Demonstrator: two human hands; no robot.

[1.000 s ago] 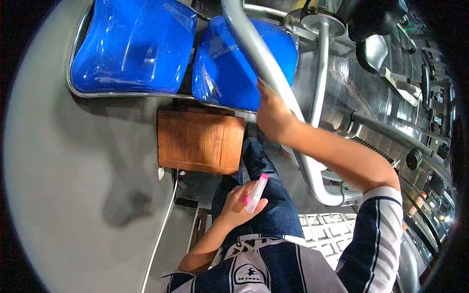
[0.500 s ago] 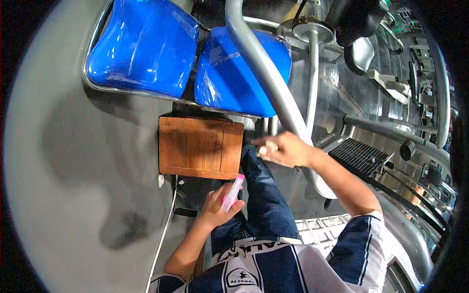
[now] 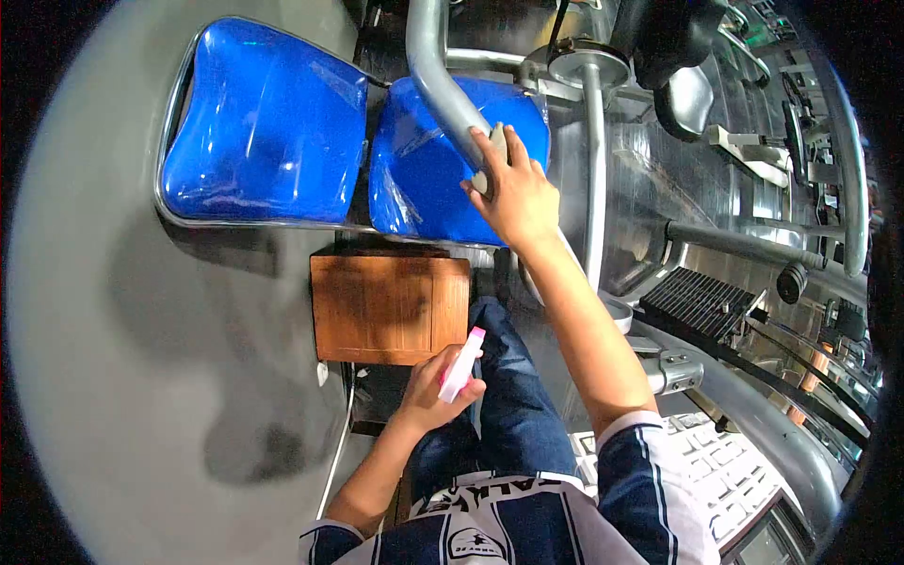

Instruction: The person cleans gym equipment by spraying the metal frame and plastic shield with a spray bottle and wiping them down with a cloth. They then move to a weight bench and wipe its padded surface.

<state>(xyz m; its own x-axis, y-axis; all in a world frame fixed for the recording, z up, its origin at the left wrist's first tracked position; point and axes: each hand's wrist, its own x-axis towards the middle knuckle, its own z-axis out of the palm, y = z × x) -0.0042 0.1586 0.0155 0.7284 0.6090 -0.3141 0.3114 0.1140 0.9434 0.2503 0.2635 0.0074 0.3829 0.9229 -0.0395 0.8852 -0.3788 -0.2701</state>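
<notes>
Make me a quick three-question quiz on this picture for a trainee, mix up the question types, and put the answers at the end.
1. Multiple choice: what is in the left hand?
a) a hammer
b) a small pink-and-white container
c) a screwdriver
2. True or false: the right hand hangs free, touching nothing.
3. Count: how many blue seats are in view?

Key:
1. b
2. False; it holds a pale pad at the silver tube.
3. Two, side by side.
</notes>
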